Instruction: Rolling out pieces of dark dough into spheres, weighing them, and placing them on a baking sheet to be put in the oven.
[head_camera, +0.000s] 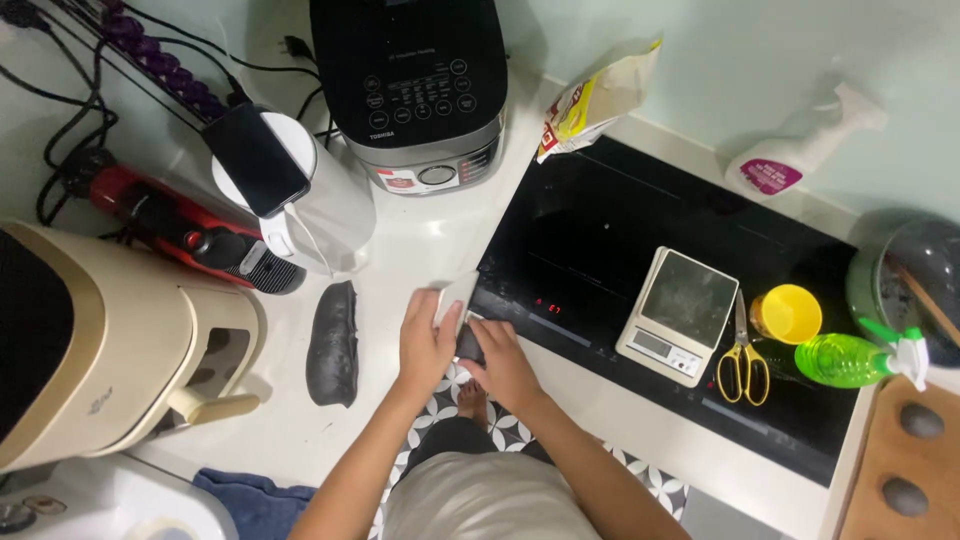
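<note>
Dough piece (470, 343), dark and small, sits pinched between both hands at the counter's front edge. Left hand (428, 340) curls its fingers around a pale scraper (455, 297) just above the piece; right hand (505, 360) closes on the piece from the side. It looks soft and a bit sticky, so it is probably best gripped low and gently. A bigger dark dough log (334, 343) lies left of the fingers, the black cooktop (600, 230) right; counter room between them is narrow.
</note>
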